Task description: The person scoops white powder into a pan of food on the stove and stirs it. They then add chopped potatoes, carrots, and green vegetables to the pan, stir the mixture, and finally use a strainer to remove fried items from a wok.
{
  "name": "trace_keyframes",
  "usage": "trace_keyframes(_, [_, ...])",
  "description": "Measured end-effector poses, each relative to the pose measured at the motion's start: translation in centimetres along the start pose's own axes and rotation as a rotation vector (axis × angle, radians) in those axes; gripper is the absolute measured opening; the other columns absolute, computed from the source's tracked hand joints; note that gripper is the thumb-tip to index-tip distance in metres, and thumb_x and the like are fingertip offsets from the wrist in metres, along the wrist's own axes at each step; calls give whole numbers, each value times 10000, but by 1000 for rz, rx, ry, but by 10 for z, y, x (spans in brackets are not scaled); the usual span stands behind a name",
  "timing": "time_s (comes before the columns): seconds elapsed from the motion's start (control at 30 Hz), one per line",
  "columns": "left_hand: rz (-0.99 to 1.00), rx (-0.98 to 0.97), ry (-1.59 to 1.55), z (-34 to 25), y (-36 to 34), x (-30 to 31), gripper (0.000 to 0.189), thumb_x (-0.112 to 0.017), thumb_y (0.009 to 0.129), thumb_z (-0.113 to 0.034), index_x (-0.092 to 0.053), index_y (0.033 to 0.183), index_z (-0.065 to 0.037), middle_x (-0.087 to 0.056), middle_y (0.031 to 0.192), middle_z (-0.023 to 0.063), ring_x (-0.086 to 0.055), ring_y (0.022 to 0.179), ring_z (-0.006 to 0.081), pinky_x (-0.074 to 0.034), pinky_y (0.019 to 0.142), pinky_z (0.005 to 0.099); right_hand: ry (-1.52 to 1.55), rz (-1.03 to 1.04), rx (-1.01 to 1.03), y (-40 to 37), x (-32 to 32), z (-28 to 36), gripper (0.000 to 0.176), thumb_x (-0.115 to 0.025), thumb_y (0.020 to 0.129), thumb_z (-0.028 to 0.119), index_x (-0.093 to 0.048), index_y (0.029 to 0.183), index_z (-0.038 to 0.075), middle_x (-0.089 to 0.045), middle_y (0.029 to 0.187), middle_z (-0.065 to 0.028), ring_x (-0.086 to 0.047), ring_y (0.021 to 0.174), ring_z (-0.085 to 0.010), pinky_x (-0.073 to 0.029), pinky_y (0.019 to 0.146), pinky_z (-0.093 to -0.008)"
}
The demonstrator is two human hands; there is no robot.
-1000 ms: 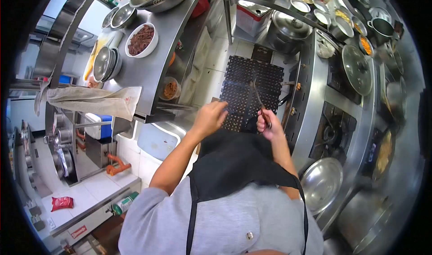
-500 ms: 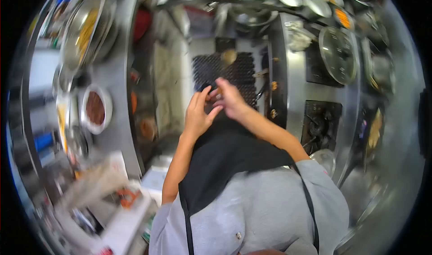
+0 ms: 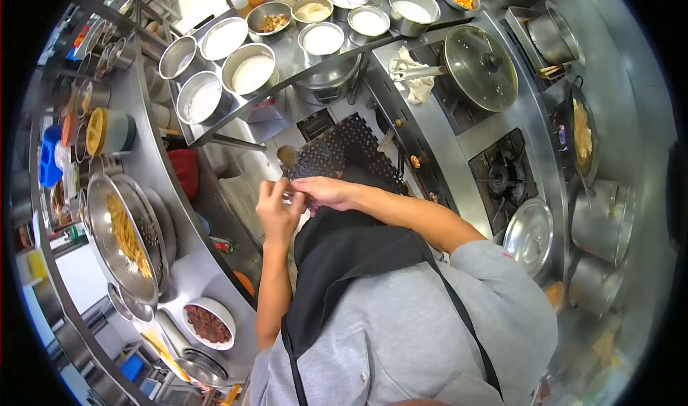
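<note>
My left hand [image 3: 278, 209] is held up in front of the black apron [image 3: 358, 245], its fingers bent together. My right hand [image 3: 328, 192] meets it from the right, fingers closed and touching the left fingertips. What lies between them, if anything, is hidden. Just beyond the fingertips shows a brownish round-headed utensil like a ladle [image 3: 287, 155]; whether a hand grips its handle cannot be made out. Below is a dark perforated floor mat [image 3: 330, 148].
On the left counter are a colander [image 3: 107, 241] of yellow strips and a white bowl [image 3: 228, 323] of dark food. Several metal bowls line the far shelf [image 3: 301, 69]. At right are a lidded pan [image 3: 480, 69], a gas burner [image 3: 505, 178] and a metal lid [image 3: 529, 237].
The view has turned, bringing the far shelf of bowls into sight. My hands, apart with fingers spread before, have come together and closed.
</note>
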State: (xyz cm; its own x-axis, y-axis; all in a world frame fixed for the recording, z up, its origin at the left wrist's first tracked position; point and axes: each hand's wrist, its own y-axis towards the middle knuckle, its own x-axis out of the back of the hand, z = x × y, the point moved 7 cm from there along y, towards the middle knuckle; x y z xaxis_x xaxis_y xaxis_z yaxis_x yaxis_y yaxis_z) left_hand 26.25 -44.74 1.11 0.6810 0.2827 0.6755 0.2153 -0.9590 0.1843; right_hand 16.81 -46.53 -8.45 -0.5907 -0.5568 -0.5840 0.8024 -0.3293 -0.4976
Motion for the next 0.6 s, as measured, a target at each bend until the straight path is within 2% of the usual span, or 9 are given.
trace_keyframes(0.07, [-124, -11, -94, 10, 23, 6, 199, -645, 678, 6, -625, 876, -11, -544, 854, 122, -585, 763, 248, -487, 672, 343, -76, -12, -16, 1, 14, 28, 289, -413, 1007, 335, -560, 940, 95, -591, 787, -30, -587, 703, -136, -489, 569, -295])
trace_keyframes(0.13, [-136, 127, -177, 25, 42, 5, 194, -598, 673, 38, -605, 863, 1, -536, 864, 118, -578, 765, 232, -477, 666, 334, -210, -205, 209, 0, 51, 74, 162, -506, 969, 226, -562, 930, 79, -597, 742, -38, -588, 634, -132, -479, 524, -258])
trace_keyframes(0.23, [-79, 231, -155, 31, 65, 8, 186, -562, 682, 51, -589, 860, 5, -538, 858, 103, -560, 745, 222, -457, 683, 310, -153, -721, 570, -40, 154, 172, 66, -537, 925, 106, -564, 924, 46, -594, 714, -42, -571, 588, -121, -464, 496, -257])
trace_keyframes(0.3, [-54, 217, -163, 21, 83, 10, 138, -606, 744, 29, -591, 879, 4, -582, 919, 115, -562, 762, 198, -455, 677, 308, -118, -1008, 675, -51, 246, 214, 156, -507, 902, 48, -549, 1051, 30, -606, 773, -58, -562, 626, -117, -466, 516, -249])
trace_keyframes(0.37, [-25, 212, -102, 16, 96, 13, 109, -620, 787, 17, -592, 892, 3, -594, 945, 120, -569, 775, 186, -457, 674, 305, -90, -1158, 693, -49, 313, 253, 415, -545, 867, 31, -441, 1259, -53, -600, 805, -84, -556, 592, -122, -450, 482, -247])
trace_keyframes(0.4, [16, 267, -86, 17, 103, 11, 75, -610, 835, 4, -595, 908, 11, -613, 942, 120, -583, 768, 171, -465, 670, 291, -85, -1179, 643, -35, 344, 264, 510, -570, 853, 35, -390, 1316, -82, -612, 843, -115, -577, 603, -141, -456, 473, -259])
trace_keyframes(0.47, [54, 337, -60, 20, 118, 2, 51, -599, 883, -9, -597, 925, 19, -631, 940, 121, -596, 760, 156, -472, 666, 277, -71, -1187, 614, -7, 375, 285, 492, -592, 853, 42, -406, 1292, -80, -615, 871, -128, -591, 601, -151, -486, 470, -272])
trace_keyframes(0.53, [-30, 545, -81, 33, 123, 3, 72, -558, 926, -3, -602, 948, 50, -652, 864, 115, -615, 711, 134, -486, 665, 252, 158, -1040, 737, 19, 386, 298, 487, -609, 865, 60, -406, 1285, -75, -614, 885, -121, -591, 590, -153, -518, 478, -278])
trace_keyframes(0.6, [-52, 580, -68, 42, 128, 9, 93, -583, 909, 1, -602, 973, 65, -664, 819, 105, -626, 689, 121, -505, 646, 237, 252, -1062, 824, 32, 391, 301, 407, -590, 902, 85, -445, 1248, -73, -612, 864, -109, -585, 577, -147, -538, 488, -278])
